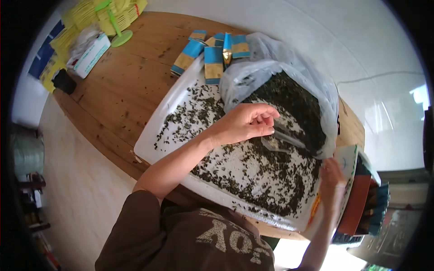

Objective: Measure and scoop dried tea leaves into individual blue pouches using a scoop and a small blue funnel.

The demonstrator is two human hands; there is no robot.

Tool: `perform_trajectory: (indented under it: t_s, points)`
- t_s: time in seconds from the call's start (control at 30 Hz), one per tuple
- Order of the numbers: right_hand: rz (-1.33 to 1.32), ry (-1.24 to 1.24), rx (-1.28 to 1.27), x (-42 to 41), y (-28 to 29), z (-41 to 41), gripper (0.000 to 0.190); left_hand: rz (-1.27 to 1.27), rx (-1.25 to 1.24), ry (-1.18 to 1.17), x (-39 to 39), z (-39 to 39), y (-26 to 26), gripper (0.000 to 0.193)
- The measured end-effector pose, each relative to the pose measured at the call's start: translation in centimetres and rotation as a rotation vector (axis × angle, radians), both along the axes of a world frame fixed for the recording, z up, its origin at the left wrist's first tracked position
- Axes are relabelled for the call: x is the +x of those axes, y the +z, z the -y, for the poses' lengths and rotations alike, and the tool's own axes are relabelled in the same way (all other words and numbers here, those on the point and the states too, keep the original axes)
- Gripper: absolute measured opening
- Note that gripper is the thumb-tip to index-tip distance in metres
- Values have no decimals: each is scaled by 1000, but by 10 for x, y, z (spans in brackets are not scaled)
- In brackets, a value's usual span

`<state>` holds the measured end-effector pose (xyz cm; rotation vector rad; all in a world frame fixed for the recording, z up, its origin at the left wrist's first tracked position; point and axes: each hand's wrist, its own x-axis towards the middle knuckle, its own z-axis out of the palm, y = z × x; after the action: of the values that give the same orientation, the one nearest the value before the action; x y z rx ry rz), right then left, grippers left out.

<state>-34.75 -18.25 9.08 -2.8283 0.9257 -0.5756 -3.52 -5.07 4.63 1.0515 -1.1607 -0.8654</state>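
Observation:
Fingers loosely curled and thumb apart, my left hand (251, 124) is above a white foam tray (149, 145) strewn with dark curled leaves (288, 198) that look like dried tea. No object shows between its fingers. Just beyond the thumb lies a clear plastic piece (286, 141), perhaps a scoop; whether the thumb touches it cannot be told. A translucent plastic bag (251, 76) lies with its mouth spread on the tray, dark leaves (288, 91) inside. My right hand (332, 174), blurred, is by the tray's right rim near the bag's edge; its grip is unclear.
Several small blue-and-tan packets (213, 64) rest at the tray's far edge. On the wooden table (135, 74) are a white box (91, 56), a black cup (64, 82), a green stand (122, 39) and yellow stacks (81, 15). A reddish-brown box (355, 205) stands to the right.

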Motion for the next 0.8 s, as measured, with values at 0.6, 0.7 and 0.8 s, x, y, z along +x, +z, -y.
perform_trajectory:
  t_s: [0.6,0.7,0.8]
  points:
    - [128,9,95,72,-117,-18,11,954,789,946,341,132,-51,58]
    - [138,-26,145,73,-115,-18,11,1043,958,769,332,142,-48,64]
    - [172,1,177,72,-113,-18,11,1079,970,727,346,146,-58,65]
